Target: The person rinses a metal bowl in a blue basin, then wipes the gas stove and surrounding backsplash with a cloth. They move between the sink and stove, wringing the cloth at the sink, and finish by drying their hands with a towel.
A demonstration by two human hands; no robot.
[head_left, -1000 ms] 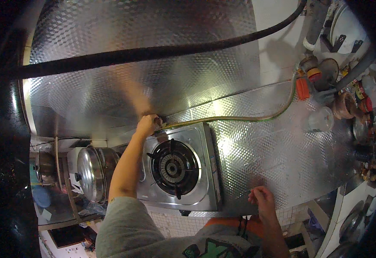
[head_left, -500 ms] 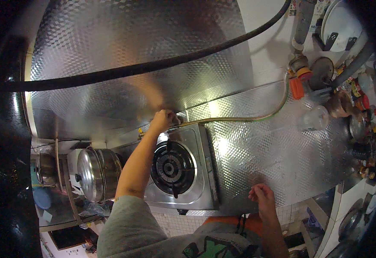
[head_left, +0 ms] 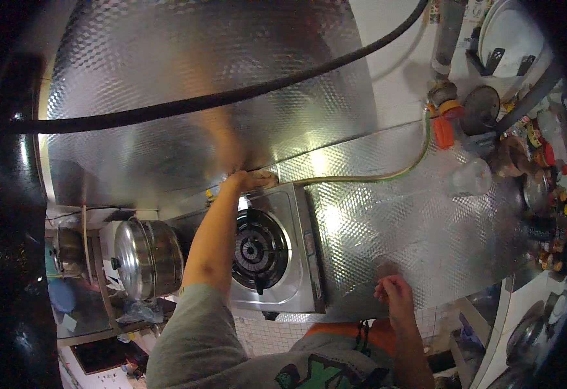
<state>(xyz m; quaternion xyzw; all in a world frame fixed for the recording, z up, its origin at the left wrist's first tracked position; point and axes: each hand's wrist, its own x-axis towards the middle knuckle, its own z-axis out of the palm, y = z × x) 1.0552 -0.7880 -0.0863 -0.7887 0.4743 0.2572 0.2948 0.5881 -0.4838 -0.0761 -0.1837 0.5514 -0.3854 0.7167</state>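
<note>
My left hand [head_left: 256, 179] reaches over the back edge of the steel gas stove [head_left: 301, 285], beside the end of the gas hose [head_left: 354, 179]. Its fingers are bent round a small brownish-grey thing pressed low against the wall foil; its kind is too blurred to make out. Part of the black round burner [head_left: 252, 249] is hidden by my left forearm. My right hand [head_left: 397, 295] hovers over the front of the foil-covered counter [head_left: 419, 240], its fingers loosely curled in with nothing visible in them.
A lidded steel pot [head_left: 147, 259] stands left of the stove. A black pipe [head_left: 231, 97] crosses above. To the right are a clear plastic container [head_left: 471, 176], an orange piece [head_left: 443, 133] by the hose's far end, and several jars and bottles [head_left: 546, 155].
My left hand has turned flatter and lower, its fingers now pointing right along the stove's back edge. My right hand has barely moved; the whole view has shifted slightly.
</note>
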